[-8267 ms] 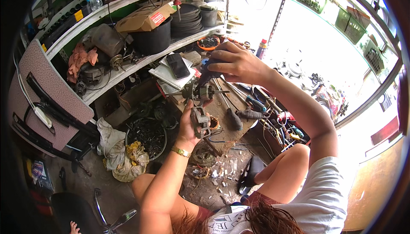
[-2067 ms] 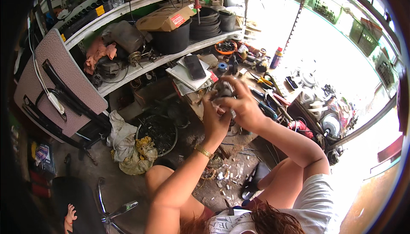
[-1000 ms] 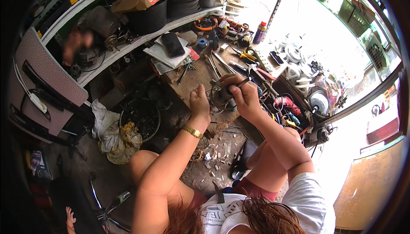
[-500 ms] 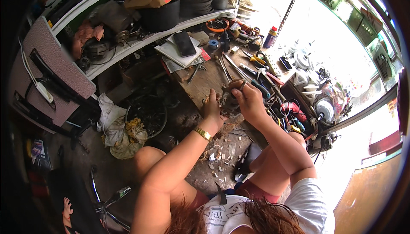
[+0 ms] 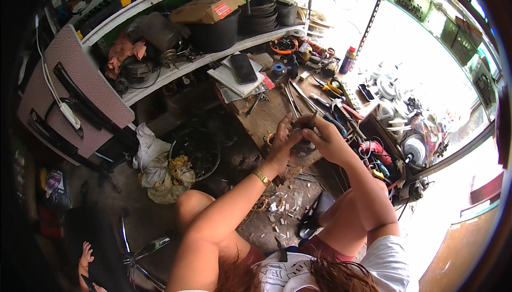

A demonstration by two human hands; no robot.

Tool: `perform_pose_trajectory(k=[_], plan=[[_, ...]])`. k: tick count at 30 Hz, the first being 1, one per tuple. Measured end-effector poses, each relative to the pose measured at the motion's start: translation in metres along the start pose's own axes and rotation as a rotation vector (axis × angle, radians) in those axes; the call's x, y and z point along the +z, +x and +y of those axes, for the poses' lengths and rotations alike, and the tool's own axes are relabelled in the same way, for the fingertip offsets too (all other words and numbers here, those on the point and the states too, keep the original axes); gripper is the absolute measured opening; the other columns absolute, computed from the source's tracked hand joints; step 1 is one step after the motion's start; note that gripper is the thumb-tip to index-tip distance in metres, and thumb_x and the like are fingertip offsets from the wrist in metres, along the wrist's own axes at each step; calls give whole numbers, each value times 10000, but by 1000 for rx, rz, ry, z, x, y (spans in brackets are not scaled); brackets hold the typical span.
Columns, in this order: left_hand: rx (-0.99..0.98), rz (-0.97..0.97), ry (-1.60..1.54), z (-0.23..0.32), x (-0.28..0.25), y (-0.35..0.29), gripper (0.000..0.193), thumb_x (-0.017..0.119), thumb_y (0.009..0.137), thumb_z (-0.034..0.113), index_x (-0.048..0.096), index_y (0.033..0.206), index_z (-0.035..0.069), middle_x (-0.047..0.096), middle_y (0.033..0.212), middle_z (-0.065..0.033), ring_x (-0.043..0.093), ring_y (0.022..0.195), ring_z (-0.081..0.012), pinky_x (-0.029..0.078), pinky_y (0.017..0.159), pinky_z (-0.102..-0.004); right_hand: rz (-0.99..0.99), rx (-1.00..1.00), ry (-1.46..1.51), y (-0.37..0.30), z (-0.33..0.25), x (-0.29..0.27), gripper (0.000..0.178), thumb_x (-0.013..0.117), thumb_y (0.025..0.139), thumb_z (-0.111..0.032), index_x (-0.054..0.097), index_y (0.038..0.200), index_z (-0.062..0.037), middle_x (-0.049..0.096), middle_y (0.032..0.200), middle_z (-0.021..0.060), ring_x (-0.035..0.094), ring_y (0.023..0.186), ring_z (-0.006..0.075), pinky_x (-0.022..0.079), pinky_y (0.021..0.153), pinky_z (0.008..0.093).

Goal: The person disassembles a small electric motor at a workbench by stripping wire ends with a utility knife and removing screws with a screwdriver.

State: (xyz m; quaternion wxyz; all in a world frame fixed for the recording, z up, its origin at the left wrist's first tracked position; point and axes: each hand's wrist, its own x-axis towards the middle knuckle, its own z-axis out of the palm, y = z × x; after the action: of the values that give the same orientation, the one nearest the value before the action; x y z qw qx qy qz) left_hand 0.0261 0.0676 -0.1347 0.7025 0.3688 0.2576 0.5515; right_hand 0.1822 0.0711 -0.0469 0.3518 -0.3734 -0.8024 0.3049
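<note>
A: Where are the hands rn?

B: Both up over the worn wooden workbench (image 5: 272, 113), close together. Left hand (image 5: 281, 141) is cupped, fingers curled round a small dark round metal part (image 5: 304, 144), w/ a gold-coloured bracelet (image 5: 261, 177) at the wrist. Left forearm comes up from the lower edge, elbow bent over the knee.

A: And the right?

B: Right hand (image 5: 326, 138) sits on the other side of the same part, fingers bent and pinching a thin dark rod-like tool (image 5: 312, 119) that points up and away. Closed grip on both, not spread. Right forearm slopes down to the raised right knee.

A: So the part's off the bench?

B: Held between the two hands, just above the bench's front edge. Can't tell exactly what kind of part, it's mostly hidden by fingers.

A: What's around?

B: Pliers w/ yellow handles (image 5: 332, 87) and other hand tools further back on the bench, a black flat phone (image 5: 243, 68) on grey papers, a red-capped spray can (image 5: 348, 60) at the back. Pale wood chips (image 5: 282, 206) on the floor below the hands.
</note>
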Motion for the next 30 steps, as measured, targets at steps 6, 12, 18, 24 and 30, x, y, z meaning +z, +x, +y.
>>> perform_pose_trajectory(k=[6,12,18,24,30], plan=[[50,56,-135,0,-4,-1,844,730,876,329,218,1520,140,493,1271,-66,557,1159,-175,524,893,-326,-142,-34,-23,-6,3,2,505,619,925,-259,494,1374,-66,400,1461,197,390,1353,372,310,1118,444],[117,109,-108,-2,-12,3,898,769,827,420,250,1518,176,498,1257,-65,546,1148,-174,504,891,-315,47,506,666,-13,35,3,805,650,896,-468,272,1518,-125,281,1552,154,411,1328,346,342,1094,453],[219,44,-3,13,-9,0,978,804,787,416,216,1523,150,463,1321,-98,498,1202,-214,415,1031,-358,-94,633,968,-20,45,29,763,603,941,-480,252,1512,-115,462,1406,154,635,1035,297,572,827,447],[147,36,46,11,-18,-4,995,794,806,352,156,1534,126,441,1328,-101,468,1223,-203,371,1068,-356,76,705,1011,-18,48,43,511,522,995,-428,442,1377,-98,568,1271,131,647,1024,302,589,819,482],[-24,-4,113,19,-21,-8,993,764,840,283,80,1540,113,444,1336,-108,464,1221,-195,370,1068,-343,71,722,921,-14,40,39,620,591,942,-467,410,1368,-55,539,1279,160,650,983,306,593,740,434]])
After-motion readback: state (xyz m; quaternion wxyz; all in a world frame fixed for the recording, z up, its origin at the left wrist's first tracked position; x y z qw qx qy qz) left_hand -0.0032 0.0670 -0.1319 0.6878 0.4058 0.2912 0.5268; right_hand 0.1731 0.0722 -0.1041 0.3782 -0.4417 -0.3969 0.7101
